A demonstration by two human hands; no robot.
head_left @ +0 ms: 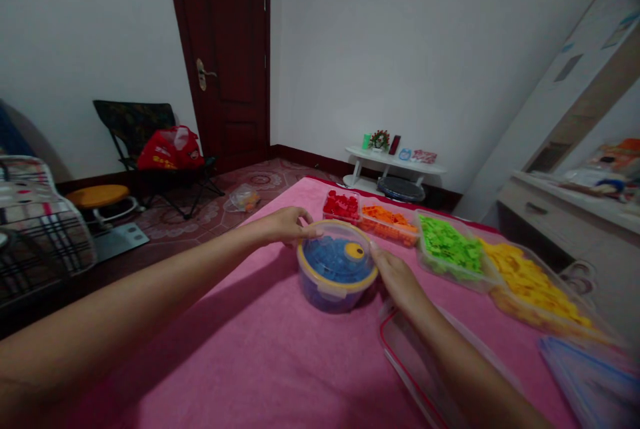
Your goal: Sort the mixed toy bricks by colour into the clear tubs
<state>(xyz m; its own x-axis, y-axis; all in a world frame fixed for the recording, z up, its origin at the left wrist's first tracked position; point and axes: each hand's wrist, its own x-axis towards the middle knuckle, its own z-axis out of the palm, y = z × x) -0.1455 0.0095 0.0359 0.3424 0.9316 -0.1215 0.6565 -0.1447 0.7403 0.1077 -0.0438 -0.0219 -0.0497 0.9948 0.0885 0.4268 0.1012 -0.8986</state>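
Note:
A round clear food container (333, 292) with a yellow-edged lid sits upright on the pink cloth (240, 349), full of blue pieces. An orange-yellow knob with a dark centre shows on the lid. My left hand (289, 225) grips the container's far left rim, thumb and fingers curled against it. On the opposite side, my right hand (397, 275) holds the rim with its thumb near the lid's edge; its other fingers are mostly hidden. Under my right forearm lies a clear lid with a red seal (400, 355), partly covered by the arm.
Beyond the container stand clear boxes of red pieces (341, 205), orange pieces (390, 219), green pieces (450, 245) and yellow pieces (535, 282). A blue-edged lid (590, 375) lies at the near right. A low white shelf (395, 161) stands by the wall.

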